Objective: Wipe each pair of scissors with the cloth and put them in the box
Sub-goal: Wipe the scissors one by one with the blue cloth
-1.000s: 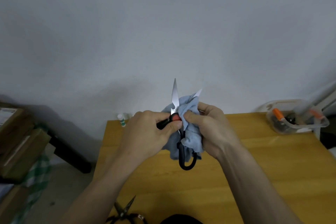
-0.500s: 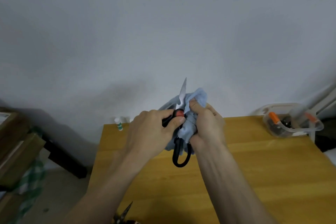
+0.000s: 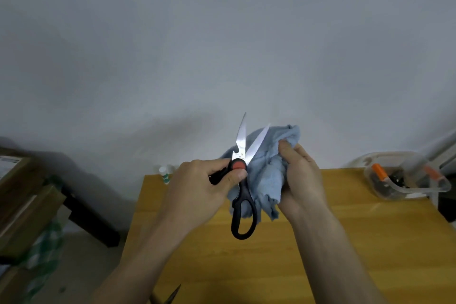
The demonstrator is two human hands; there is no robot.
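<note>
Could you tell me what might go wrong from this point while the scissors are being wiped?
The scissors are open, blades bare and pointing up; the right hand holding the cloth sits close beside one edge and could be nicked. The left hand grips only one handle, so the free loop might swing and close the blades.

A wooden table (image 3: 345, 242) carries a clear plastic box (image 3: 407, 187) at its far right corner.

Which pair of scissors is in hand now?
The black-handled scissors with the red pivot, gripped by the left hand; another pair's tips show at the near table edge.
</note>
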